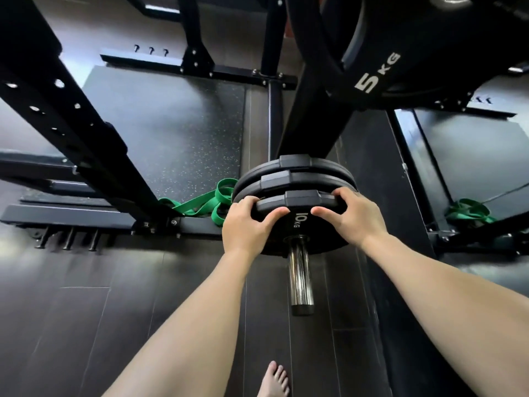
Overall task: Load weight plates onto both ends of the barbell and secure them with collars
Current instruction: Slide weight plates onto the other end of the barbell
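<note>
The bar (pixel 299 277) pokes out shiny toward a bare foot (pixel 273 381). Both hands grip the 10 kg plate (pixel 297 222) on it: left hand (pixel 246 224) and right hand (pixel 347 214), fingers curled over its rim, hiding part. Two more plates (pixel 294 173) sit behind. A 5 kg plate (pixel 380 70) above is cut off.

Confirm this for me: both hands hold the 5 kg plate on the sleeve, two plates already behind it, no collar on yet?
Not quite. The plate both hands hold reads 10 kg, not 5 kg, in the head view. The rest stands: left hand, right hand, on the sleeve, two plates behind it, no collar yet.
</note>
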